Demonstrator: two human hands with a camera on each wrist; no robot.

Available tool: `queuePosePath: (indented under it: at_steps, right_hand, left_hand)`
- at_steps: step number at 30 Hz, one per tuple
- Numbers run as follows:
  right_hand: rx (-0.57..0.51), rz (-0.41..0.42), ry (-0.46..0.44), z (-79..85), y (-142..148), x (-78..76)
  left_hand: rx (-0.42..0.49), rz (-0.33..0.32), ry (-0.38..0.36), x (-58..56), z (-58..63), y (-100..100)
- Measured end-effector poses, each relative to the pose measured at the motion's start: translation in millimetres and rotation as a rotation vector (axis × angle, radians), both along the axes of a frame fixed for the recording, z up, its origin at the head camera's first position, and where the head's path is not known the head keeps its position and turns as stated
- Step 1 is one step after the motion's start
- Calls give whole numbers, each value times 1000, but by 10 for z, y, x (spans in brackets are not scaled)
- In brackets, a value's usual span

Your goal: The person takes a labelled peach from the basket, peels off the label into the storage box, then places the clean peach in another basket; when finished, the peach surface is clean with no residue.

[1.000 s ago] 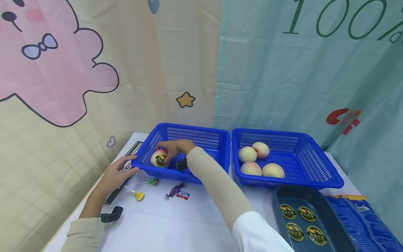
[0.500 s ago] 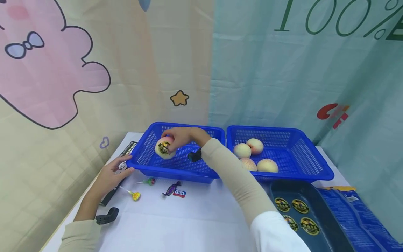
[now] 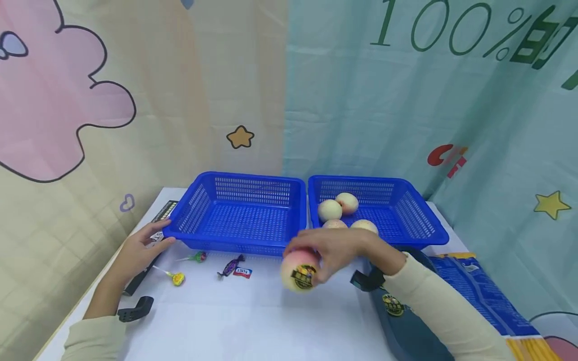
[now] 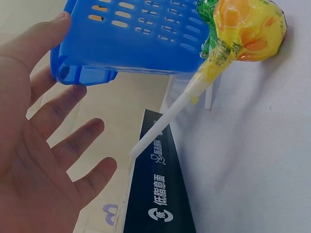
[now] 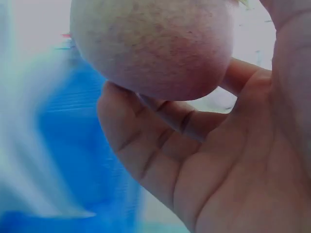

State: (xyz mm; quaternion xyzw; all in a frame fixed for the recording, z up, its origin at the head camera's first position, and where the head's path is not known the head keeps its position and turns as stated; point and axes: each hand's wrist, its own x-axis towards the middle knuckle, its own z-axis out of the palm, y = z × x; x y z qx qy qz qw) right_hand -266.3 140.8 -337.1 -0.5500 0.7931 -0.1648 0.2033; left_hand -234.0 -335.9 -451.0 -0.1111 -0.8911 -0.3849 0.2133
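In the head view my right hand [image 3: 334,248] grips a pale peach [image 3: 291,266] with a pink top and a round black-and-gold sticker [image 3: 303,277] on its side. It is in front of the blue baskets, over the white cloth. The right wrist view shows the peach [image 5: 155,48] against the curled fingers [image 5: 131,131]. My left hand [image 3: 141,253] holds the near left corner of the left blue basket [image 3: 235,245] between thumb and fingers, its other fingers [image 4: 80,141] spread. No fruit shows inside that basket. Several peaches [image 3: 347,203] lie in the right blue basket [image 3: 422,220].
A yellow lollipop [image 3: 178,279], a green lollipop [image 3: 198,256], a purple-wrapped candy [image 3: 231,266] and a small red-and-blue packet [image 3: 243,273] lie before the left basket. A black box [image 4: 160,199] is by my left hand. On the right are a dark tray [image 3: 402,328] and a blue bag [image 3: 478,286].
My right hand has lifted the stickered peach out of the left basket and carried it right and nearer to me. The left hand stays at the basket corner. The head view has turned right.
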Motion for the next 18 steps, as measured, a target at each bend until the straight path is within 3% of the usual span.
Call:
queuePosePath:
  at_steps: [4,7,10,13,16,18]
  right_hand:
    - [122,-121,-101,-424,330,109]
    - [177,-198,-164,-614,446,119]
    - [173,-296,-227,-684,511,102]
    - [107,-398,-261,-695,564,105]
    - [18,-434,-211,-688,613,149]
    - [-21,-433,-143,-683,645,191]
  left_hand:
    - [-21,11,-7,17,1,-19]
    - [-40,21,-44,53,14,-58]
    - [-36,5,-63,59,57,-84]
    - [-50,9,-32,83,159,-30]
    - [-101,-6,61,160,318,198]
    - [-121,-100,122,222,419,476]
